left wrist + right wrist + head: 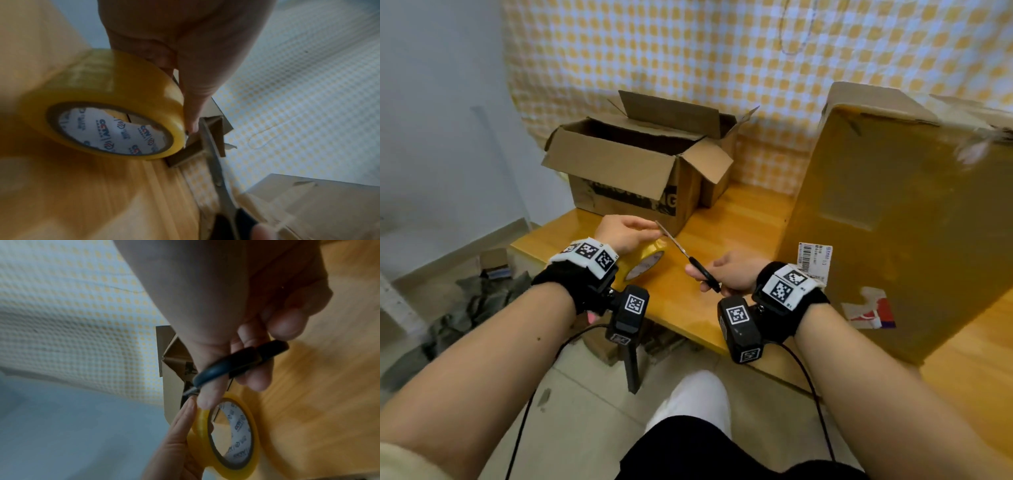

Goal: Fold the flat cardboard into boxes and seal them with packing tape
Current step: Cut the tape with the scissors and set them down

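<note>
A yellow packing tape roll (645, 265) stands on edge on the wooden table (726, 229). My left hand (625, 234) reaches over it, fingers (191, 112) pinching the roll's (115, 91) outer rim. My right hand (736, 274) grips black-handled scissors (700, 270), blades together and pointing up-left; their tip meets my left fingertips at the roll. In the right wrist view the scissors' handle (226, 365) lies in my curled fingers (257, 374) above the roll (200, 420). An open cardboard box (626, 168) stands behind. A large taped box (887, 222) stands at the right.
A white shipping label (815, 257) sticks to the large box near my right wrist. A checked yellow cloth (722, 51) hangs behind the table. Crumpled clutter (482, 294) lies on the floor left of the table. My knee (691, 404) is under the table's front edge.
</note>
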